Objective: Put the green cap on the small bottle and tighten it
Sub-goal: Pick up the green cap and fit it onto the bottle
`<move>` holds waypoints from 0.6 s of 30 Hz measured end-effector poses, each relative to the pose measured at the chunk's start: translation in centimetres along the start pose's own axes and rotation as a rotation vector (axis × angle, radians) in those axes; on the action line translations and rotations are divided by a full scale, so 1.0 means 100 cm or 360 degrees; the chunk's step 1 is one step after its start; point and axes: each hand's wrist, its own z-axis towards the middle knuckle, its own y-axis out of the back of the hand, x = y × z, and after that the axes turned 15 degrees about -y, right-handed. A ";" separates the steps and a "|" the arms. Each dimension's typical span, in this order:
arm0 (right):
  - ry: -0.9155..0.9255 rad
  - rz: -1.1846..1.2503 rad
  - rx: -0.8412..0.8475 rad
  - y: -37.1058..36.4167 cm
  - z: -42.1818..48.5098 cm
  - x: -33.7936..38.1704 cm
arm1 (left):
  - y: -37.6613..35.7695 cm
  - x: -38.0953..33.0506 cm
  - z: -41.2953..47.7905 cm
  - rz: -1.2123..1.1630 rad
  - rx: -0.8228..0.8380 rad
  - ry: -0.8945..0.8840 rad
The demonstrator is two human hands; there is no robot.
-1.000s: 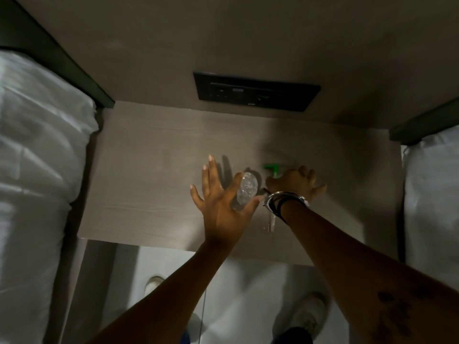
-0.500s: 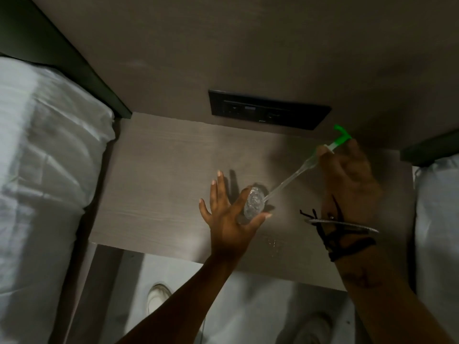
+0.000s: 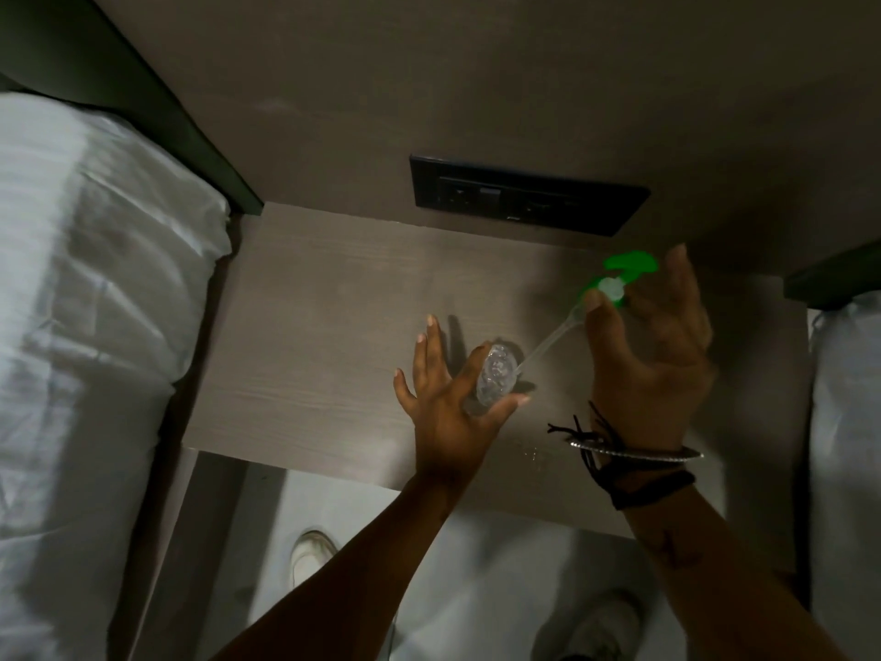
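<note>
Head view: one small bottle (image 3: 497, 378), one green cap (image 3: 619, 279), two hands.

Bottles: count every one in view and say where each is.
1. The small bottle stands on the bedside table, held by the left hand. The right hand holds the green cap raised.

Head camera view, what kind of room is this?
Probably a bedroom, perhaps a hotel room: a small wooden bedside table stands between two beds with white bedding, and a black socket panel is set in the wall above it.
</note>
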 end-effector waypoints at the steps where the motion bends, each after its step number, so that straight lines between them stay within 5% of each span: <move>1: -0.0031 0.0063 -0.0028 -0.001 0.001 0.003 | 0.001 0.000 0.000 -0.0006 -0.0006 0.0005; 9: -0.0056 0.0037 0.0018 -0.015 -0.005 0.008 | 0.000 -0.001 -0.001 0.0003 -0.0022 -0.0011; 18: 0.0478 -0.0733 0.0690 -0.012 -0.028 -0.044 | -0.007 0.009 -0.003 0.0036 -0.0058 -0.0097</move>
